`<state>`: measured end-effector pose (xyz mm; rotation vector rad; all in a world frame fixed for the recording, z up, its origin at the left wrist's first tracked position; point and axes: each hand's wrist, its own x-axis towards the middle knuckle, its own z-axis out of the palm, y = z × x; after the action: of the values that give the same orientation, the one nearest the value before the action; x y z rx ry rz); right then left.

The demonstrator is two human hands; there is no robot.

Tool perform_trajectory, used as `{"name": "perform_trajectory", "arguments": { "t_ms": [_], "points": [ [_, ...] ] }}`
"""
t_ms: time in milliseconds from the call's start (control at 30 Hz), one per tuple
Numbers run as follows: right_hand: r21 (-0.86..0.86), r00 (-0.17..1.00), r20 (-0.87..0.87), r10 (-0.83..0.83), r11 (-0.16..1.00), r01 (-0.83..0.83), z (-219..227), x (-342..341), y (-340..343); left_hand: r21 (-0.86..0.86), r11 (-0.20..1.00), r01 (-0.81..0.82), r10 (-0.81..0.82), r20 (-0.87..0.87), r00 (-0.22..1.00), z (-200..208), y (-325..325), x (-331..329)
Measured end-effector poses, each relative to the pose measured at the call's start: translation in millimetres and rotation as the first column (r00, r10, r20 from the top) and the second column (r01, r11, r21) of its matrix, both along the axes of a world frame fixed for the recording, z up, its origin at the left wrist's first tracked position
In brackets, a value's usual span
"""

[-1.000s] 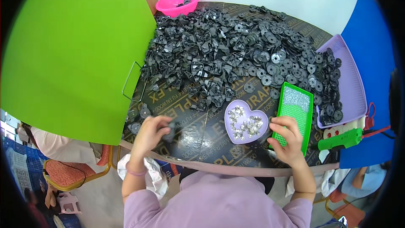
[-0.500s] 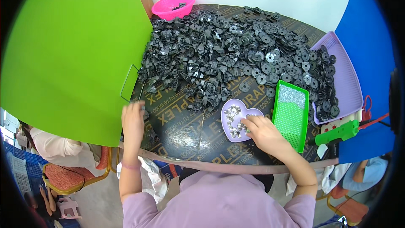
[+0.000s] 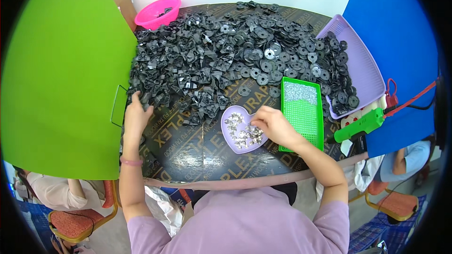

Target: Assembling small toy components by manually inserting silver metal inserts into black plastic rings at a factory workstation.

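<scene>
My left hand [image 3: 135, 115] reaches to the left rim of a big heap of black plastic parts [image 3: 212, 61] and lies on them, fingers spread. My right hand [image 3: 273, 124] hovers over a purple heart-shaped dish [image 3: 230, 136] holding several small silver metal pieces [image 3: 242, 131], fingertips pinched at them. Whether it grips one is hidden by the fingers. A green rectangular tray [image 3: 301, 113] stands right beside that hand.
The round dark table [image 3: 197, 155] carries black washer-like discs [image 3: 292, 56], a lilac basket [image 3: 362, 70] at right, a pink basket [image 3: 157, 11] at the back, and a green tool [image 3: 360, 124] with a red cord. Green and blue panels flank the table. Other people sit at both lower sides.
My left hand moved from the table's near edge out to the left side of the black pile. My right hand shifted from the green tray onto the heart dish.
</scene>
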<state>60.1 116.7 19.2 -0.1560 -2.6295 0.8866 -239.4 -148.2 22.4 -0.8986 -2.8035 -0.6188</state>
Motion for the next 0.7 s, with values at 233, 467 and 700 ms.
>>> {"name": "perform_trajectory", "arguments": {
  "t_ms": [233,467,700],
  "points": [
    [-0.752,0.997,0.066,-0.028,0.656,0.068,28,4,-10,0.836,0.54,-0.098,-0.785,0.542,0.3,34,62,114],
    [-0.532,0.991,-0.118,-0.056,0.846,-0.016,37,4,-26,0.68,0.551,-0.483,-0.834,0.456,-0.31,-7,111,174],
    [-0.465,0.984,-0.116,-0.137,0.883,0.068,21,1,-26,0.692,0.551,-0.467,-0.835,0.464,-0.297,-17,114,183]
  ]
}}
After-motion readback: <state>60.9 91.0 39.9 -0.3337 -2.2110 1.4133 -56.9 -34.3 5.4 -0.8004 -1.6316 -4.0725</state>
